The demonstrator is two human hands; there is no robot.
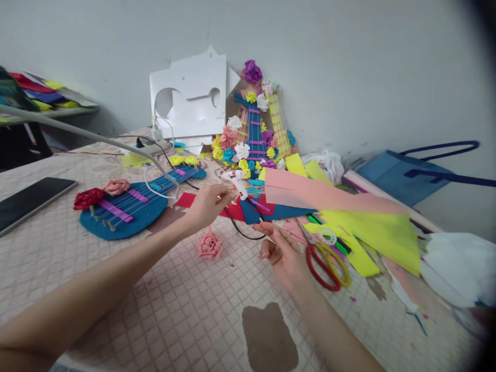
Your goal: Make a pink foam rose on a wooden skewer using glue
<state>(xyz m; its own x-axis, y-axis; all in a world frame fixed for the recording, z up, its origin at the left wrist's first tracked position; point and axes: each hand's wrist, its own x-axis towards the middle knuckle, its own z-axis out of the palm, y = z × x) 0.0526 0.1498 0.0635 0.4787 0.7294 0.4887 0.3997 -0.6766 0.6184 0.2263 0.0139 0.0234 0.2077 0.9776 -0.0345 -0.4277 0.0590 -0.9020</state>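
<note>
My left hand reaches in beside a white hot glue gun. Its fingers are bent together, and whatever they hold, if anything, is hidden. My right hand is half curled, thumb and index finger apart, with fingertips near a black cord; I see nothing gripped in it. Between my forearms lies a pink crepe paper rose. Red-handled scissors rest right of my right hand. Left of my left hand lies a blue guitar-shaped craft with strings, purple strips and paper flowers.
Pink sheet and yellow sheet material spreads at the right, near a blue bag. Flower-covered crafts and white cut-out boards lean on the wall. A phone lies left; a white cable crosses there.
</note>
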